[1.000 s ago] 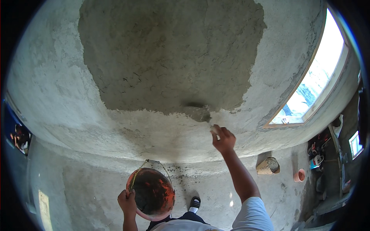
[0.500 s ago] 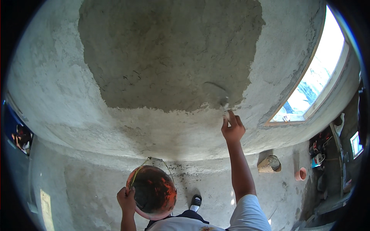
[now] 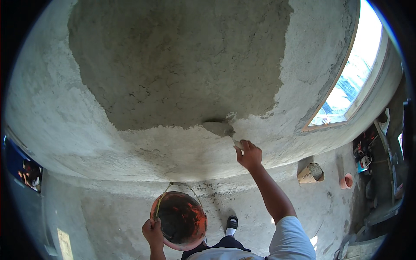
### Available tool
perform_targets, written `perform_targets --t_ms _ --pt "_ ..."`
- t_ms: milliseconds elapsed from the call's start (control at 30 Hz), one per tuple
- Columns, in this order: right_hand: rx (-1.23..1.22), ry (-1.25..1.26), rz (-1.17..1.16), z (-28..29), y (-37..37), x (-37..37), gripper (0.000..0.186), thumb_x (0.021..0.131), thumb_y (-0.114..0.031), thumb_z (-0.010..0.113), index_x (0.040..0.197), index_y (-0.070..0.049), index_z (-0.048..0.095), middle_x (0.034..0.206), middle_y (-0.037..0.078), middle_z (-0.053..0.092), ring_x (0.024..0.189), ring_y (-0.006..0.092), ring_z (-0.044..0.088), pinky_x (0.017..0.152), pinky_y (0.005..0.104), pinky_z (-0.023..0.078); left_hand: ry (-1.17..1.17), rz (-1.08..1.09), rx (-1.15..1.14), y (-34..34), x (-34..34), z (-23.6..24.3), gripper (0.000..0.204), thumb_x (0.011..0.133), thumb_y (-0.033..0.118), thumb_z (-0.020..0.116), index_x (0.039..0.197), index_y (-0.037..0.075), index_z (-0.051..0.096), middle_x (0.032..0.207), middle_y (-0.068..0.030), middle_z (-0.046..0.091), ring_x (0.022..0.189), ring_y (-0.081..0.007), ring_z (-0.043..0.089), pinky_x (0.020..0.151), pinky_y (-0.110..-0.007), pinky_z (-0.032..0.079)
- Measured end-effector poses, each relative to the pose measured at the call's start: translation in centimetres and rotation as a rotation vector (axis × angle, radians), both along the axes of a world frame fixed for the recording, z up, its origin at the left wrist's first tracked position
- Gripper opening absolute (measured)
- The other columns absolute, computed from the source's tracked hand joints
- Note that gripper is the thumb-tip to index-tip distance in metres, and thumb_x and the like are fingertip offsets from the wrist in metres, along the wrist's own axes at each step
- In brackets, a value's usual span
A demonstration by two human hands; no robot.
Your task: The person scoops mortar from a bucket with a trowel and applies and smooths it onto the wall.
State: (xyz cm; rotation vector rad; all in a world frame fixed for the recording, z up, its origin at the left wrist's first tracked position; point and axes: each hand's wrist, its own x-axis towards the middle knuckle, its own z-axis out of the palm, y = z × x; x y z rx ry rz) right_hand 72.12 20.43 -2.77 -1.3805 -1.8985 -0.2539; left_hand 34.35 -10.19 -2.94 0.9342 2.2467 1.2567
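My right hand [image 3: 250, 154] is closed round the handle of a pointed trowel, whose grey blade [image 3: 219, 128] lies against the wall at the lower edge of a dark, wet plaster patch [image 3: 182, 65]. Below the patch the wall surface [image 3: 143, 149] is paler and rough. Down at the lower left, my left hand [image 3: 154, 232] grips the rim of an orange-red bucket [image 3: 200, 221], tilted so its mouth faces up. Dark mortar residue coats the inside of the bucket, and its wire handle stands up over the far rim.
A window [image 3: 353, 73] with a wooden frame opens in the wall at right. On the floor stand an opened paper cement sack [image 3: 307, 175] and a small pinkish pot [image 3: 346, 181]. Tools and boards clutter the far right. Another person [image 3: 30, 175] is at the far left.
My right hand has drawn the trowel left and slightly down along the patch's lower edge. The view has shifted a little, and my left hand still holds the bucket.
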Motion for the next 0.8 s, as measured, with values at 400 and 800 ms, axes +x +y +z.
perform_targets --t_ms 400,800 --pt "0.111 -0.252 -0.050 4.2 2.6 1.2 0.031 0.083 -0.030 0.072 0.107 -0.011 0.066 0.082 0.008 0.063 0.067 0.0284 0.066 0.060 0.0421 0.054 -0.177 0.079 0.106 -1.1 0.4 0.9 0.039 0.082 0.005 0.073 0.063 0.003 0.039 0.058 -0.0018 0.035 0.058 -0.0122 0.031 0.053 -0.035 0.027" --pt "0.249 -0.387 -0.108 13.9 3.0 6.2 0.032 0.082 -0.029 0.072 0.107 -0.010 0.068 0.081 0.008 0.065 0.069 0.0280 0.066 0.062 0.0424 0.054 0.009 0.132 0.083 -2.8 -1.0 1.4 0.039 0.082 0.005 0.072 0.062 0.001 0.039 0.057 -0.0046 0.035 0.057 -0.0160 0.031 0.053 -0.038 0.027"
